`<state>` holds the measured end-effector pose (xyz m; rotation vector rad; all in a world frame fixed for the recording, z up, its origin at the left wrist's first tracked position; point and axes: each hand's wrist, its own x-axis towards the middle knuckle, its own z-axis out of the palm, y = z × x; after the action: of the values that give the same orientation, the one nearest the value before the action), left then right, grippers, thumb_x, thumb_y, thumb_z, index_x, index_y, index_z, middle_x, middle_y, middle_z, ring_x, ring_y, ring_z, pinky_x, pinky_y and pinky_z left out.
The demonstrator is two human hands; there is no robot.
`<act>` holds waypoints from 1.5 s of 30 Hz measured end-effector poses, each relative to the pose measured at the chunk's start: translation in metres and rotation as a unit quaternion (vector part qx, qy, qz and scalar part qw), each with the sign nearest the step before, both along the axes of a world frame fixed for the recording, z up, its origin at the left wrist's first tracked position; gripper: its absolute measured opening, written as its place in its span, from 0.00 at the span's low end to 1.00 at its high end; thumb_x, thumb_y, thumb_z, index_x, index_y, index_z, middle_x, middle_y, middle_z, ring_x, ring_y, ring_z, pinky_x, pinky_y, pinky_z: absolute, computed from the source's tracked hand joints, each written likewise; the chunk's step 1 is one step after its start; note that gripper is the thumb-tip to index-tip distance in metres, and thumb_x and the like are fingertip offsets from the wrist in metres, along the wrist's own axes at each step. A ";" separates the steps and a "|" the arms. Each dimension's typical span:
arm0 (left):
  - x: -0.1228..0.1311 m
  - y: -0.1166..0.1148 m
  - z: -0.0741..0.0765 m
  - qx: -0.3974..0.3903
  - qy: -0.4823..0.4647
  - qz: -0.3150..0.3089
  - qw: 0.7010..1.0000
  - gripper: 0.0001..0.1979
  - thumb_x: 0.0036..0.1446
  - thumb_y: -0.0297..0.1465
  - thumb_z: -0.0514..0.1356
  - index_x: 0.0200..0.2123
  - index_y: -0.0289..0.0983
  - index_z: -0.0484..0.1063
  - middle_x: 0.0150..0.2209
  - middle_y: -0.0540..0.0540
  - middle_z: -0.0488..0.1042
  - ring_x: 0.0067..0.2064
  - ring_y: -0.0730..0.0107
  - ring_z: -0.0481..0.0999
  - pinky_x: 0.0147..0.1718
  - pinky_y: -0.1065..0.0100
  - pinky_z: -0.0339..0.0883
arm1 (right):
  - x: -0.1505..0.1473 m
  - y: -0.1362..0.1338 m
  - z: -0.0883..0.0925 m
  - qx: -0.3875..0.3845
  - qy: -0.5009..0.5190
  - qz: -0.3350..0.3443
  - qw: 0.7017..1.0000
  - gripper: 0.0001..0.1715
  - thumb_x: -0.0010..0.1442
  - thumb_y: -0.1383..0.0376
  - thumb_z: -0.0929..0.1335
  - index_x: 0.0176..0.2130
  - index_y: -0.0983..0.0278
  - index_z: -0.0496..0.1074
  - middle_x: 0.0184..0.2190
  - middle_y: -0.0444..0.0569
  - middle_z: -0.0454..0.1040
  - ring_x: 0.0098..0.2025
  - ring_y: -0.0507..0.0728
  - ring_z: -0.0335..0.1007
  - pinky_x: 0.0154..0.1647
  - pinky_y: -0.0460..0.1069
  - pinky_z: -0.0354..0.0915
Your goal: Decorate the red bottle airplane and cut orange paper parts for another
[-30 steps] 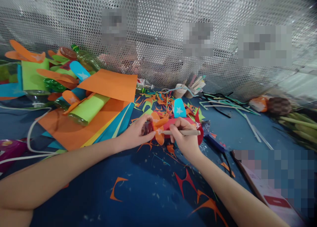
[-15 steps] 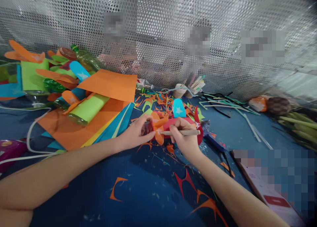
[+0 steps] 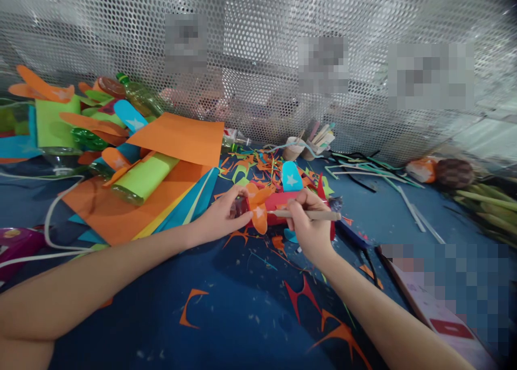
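- Currently, our red-wrapped bottle (image 3: pixel 278 200) lies beyond the middle of the worktop (image 3: pixel 234 305), its long axis running roughly along the far edge.
- Our left hand (image 3: pixel 220 216) grasps its dark bare end, fingers curled round it.
- Our right hand (image 3: pixel 311 227) pinches a pale pen (image 3: pixel 329 216) above the bottle's other half.
- The pen points left, its tip just beside the orange paper piece (image 3: pixel 262 224), which is nearer our left hand.
- The bottle's bare end faces the worktop's left edge, its red fin (image 3: pixel 321 187) the right.

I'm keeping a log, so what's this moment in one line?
left hand: holding bottle | right hand: holding pen | pen tip: near orange petal
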<state>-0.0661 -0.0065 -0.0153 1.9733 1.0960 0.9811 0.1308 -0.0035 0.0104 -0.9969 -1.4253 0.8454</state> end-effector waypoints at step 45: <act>0.000 0.002 -0.004 0.102 0.000 0.072 0.992 0.23 0.49 0.29 0.61 0.48 0.39 0.55 0.48 0.42 0.62 0.50 0.61 0.67 0.47 0.59 0.66 | 0.028 0.029 0.016 0.090 0.161 -0.134 0.974 0.17 0.59 0.58 0.63 0.22 0.60 0.58 0.14 0.36 0.52 0.14 0.47 0.48 0.14 0.45 0.46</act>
<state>-0.0666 -0.0047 -0.0195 2.0756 1.1924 1.2115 0.1585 0.0258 0.0266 -0.8470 -1.0429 0.6331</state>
